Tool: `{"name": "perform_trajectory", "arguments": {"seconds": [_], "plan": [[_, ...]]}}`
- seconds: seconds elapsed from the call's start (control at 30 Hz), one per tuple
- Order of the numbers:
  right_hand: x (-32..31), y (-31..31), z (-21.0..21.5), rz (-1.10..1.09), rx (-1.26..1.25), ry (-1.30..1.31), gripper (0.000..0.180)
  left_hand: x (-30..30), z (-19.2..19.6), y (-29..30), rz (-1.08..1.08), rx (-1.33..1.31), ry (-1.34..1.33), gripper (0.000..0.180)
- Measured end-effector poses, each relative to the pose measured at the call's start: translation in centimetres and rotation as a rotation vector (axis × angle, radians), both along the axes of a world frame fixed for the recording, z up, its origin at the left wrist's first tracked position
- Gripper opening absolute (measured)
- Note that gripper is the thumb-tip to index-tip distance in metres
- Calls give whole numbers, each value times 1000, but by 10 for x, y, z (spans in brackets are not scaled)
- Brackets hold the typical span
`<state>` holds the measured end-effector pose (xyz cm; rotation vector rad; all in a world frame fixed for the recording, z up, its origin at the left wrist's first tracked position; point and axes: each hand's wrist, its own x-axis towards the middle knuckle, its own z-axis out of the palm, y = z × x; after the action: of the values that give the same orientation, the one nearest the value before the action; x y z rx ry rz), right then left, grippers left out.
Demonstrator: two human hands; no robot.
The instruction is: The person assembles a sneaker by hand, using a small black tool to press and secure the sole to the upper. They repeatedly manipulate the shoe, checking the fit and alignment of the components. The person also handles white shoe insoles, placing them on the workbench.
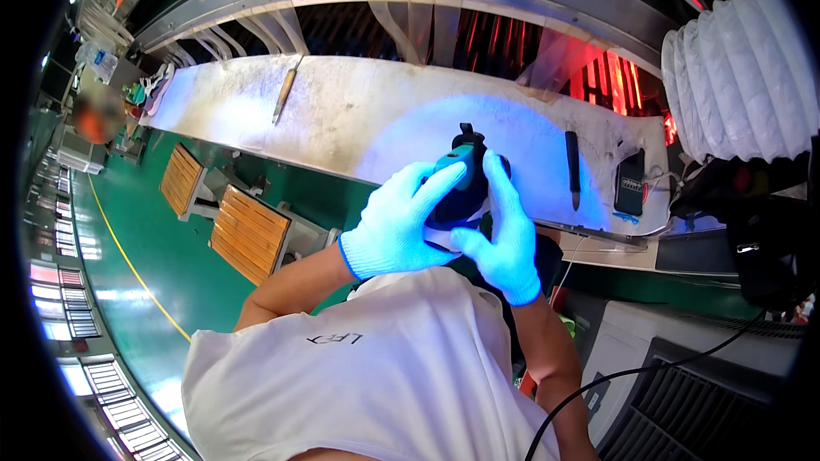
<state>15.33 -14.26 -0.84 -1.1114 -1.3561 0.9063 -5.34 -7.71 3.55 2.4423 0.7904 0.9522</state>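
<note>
Both my hands wear knitted gloves that look pale blue under the blue light. Between them, over the bench's near edge, is a dark shoe with a teal panel and a small black tab at its far end. My left hand grips its left side, one finger lying along the teal panel. Against the right side, my right hand presses with its fingers pointing away from me and its thumb turned toward the left hand. The gloves hide much of the shoe's near part. A slim black tool lies on the bench to the right.
On the pale bench lies a wooden-handled tool at left. A black box with wires sits at right, near a white ribbed duct. Red-lit bars glow behind. Slatted wooden tops stand at left; a grey machine is at lower right.
</note>
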Motion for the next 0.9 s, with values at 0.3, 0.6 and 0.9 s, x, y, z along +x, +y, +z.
{"name": "perform_trajectory", "arguments": {"seconds": [0.3, 0.6, 0.9], "plan": [[-1, 36, -7, -67, -139, 455, 54, -30, 11, 25, 82, -195, 156, 80], [140, 70, -95, -609, -310, -1059, 69, -45, 7, 56, 43, -416, 155, 103], [150, 80, -113, -560, -163, -1024, 39, -38, 16, 67, 30, -508, 144, 101]]}}
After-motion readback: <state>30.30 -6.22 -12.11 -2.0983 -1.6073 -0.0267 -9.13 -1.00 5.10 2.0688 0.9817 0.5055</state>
